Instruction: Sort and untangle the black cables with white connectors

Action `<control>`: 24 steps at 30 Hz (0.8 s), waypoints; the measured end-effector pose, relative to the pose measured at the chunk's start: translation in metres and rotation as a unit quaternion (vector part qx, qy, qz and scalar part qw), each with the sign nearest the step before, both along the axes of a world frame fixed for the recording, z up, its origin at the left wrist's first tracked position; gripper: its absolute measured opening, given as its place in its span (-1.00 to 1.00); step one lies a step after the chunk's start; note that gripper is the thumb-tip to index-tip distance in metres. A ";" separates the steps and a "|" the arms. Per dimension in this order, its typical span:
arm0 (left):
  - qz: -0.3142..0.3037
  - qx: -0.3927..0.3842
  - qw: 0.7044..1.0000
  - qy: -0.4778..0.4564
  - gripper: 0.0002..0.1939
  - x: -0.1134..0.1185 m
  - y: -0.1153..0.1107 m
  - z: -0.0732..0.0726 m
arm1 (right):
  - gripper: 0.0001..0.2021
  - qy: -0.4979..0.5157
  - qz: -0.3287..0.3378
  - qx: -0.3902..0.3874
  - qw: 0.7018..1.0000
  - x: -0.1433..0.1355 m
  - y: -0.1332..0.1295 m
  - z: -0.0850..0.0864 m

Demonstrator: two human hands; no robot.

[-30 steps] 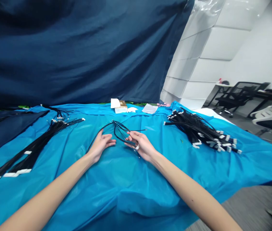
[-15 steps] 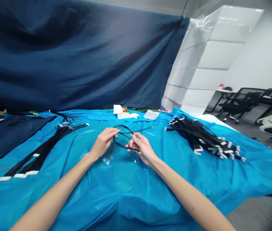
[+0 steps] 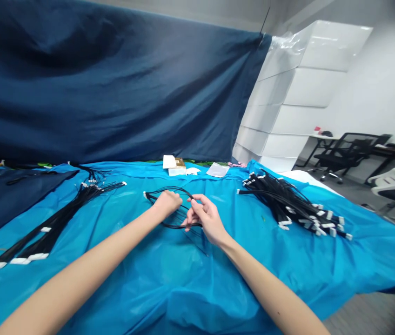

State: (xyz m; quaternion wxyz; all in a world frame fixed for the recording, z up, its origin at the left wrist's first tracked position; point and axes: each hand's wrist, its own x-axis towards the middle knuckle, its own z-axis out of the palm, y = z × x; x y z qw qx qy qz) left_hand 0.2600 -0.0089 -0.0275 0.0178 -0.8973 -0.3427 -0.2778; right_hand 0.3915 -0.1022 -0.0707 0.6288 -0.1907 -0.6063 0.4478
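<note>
A black wire cable lies in a loose loop between my hands, with a white connector at its left end and thin loose wires trailing down at the right. My right hand pinches the loop at its right side, thumb against fingers. Inside the loop, my left hand is closed with its back towards me, and thin wires come out at its fingers. Its fingertips are mostly hidden.
A blue sheet covers the table. Bundled black cables with white connectors lie left, and a heap of similar cables lies right. A small box and a clear bag lie at the back, before a dark curtain.
My left hand has turned over and closed inside the loop. The cable's white connector end now shows to the left. My right hand keeps its pinch. The view has shifted slightly.
</note>
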 end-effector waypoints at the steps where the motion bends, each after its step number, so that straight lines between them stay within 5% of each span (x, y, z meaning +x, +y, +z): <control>1: 0.013 0.011 1.000 0.001 -0.74 0.003 0.003 0.002 | -0.64 0.010 -0.020 0.006 1.000 0.002 0.000 0.001; 8: 0.088 0.049 0.995 0.017 -0.61 -0.007 0.015 0.025 | -0.68 0.038 -0.106 0.017 0.993 0.008 0.003 0.004; 14: 0.113 0.007 0.993 0.033 -0.66 -0.021 0.018 0.041 | -0.70 0.006 -0.182 0.039 0.982 0.013 0.004 0.004; 18: 0.064 -0.058 0.994 0.071 -0.91 -0.032 -0.005 0.060 | -0.68 0.027 -0.154 0.042 0.987 0.014 0.004 0.007; 20: 0.013 -0.065 0.995 0.076 -0.88 -0.040 -0.029 0.064 | -0.66 0.048 -0.122 0.037 0.991 0.013 0.003 0.009; 22: -0.079 -0.050 0.994 0.051 -0.79 -0.051 -0.055 0.057 | -0.64 0.077 -0.101 0.030 0.991 0.013 0.003 0.011; 24: -0.102 0.008 0.994 -0.036 -0.81 -0.063 -0.075 0.042 | -0.62 0.110 -0.089 0.019 0.990 0.013 0.001 0.013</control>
